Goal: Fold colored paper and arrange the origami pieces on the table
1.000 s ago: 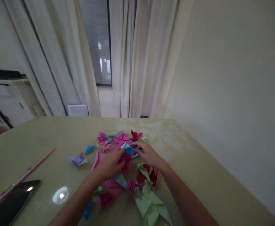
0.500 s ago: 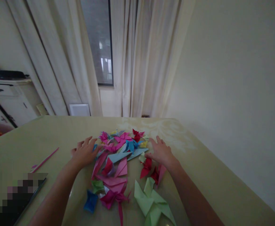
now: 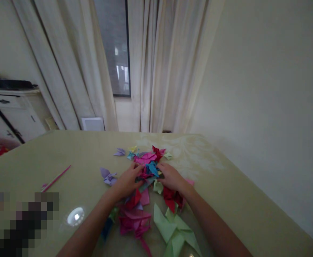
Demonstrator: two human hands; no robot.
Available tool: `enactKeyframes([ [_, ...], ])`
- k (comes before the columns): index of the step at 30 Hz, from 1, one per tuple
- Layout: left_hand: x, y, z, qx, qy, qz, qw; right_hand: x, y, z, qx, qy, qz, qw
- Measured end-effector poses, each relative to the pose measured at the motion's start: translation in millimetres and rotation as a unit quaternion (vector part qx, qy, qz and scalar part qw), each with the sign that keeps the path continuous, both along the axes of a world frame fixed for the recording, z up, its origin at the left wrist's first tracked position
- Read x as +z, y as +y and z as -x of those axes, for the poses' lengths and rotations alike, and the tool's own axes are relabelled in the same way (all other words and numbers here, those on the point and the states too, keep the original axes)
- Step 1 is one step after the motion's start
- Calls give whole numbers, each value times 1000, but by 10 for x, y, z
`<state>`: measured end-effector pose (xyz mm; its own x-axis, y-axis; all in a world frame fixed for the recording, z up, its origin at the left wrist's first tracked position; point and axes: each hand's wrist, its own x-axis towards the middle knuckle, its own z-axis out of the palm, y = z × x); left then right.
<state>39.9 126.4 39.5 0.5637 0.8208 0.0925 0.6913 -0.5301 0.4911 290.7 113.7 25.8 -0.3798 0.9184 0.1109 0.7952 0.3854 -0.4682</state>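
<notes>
A pile of colourful origami figures lies in the middle of the table. My left hand [image 3: 128, 181] presses into it from the left, fingers curled round pink pieces. From the right, my right hand [image 3: 170, 176] closes in on the same heap, its fingertips at a blue origami figure [image 3: 152, 168]. Some papers under both palms are hidden. A dark red figure [image 3: 169, 199] lies by the right wrist. Closer to me are a magenta figure [image 3: 135, 223] and a large pale green pinwheel-like fold [image 3: 175, 232]. Lilac figures [image 3: 108, 177] rest left of the left hand.
A thin pink stick-like item [image 3: 57, 178] lies on the pale table [image 3: 87, 150] at the left. Behind it is a blurred-out dark object [image 3: 19, 232]. A wall [image 3: 266, 107] borders the right, curtains [image 3: 172, 64] the far side, and a white cabinet [image 3: 9, 114] stands far left.
Both hands have come inward from the sides and curled onto the pile, squeezing the origami closer together. Lilac pieces now show at the left. The blue piece near me is partly behind my left arm.
</notes>
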Motion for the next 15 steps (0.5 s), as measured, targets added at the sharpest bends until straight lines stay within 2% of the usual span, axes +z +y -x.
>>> enactKeyframes([
  [4, 197, -49, -30, -26, -42, 7, 999, 174, -37, 9, 28, 19, -17, 999],
  [9, 526, -16, 218, -9, -114, 24, 993, 561, -140, -79, 53, 51, -43, 996],
  [12, 673, -19, 372, 13, -100, -16, 995, 745, -262, -177, 21, 21, -44, 999],
  [15, 717, -79, 373, 20, -45, -58, 997, 826, -387, -289, -39, -58, -25, 997],
])
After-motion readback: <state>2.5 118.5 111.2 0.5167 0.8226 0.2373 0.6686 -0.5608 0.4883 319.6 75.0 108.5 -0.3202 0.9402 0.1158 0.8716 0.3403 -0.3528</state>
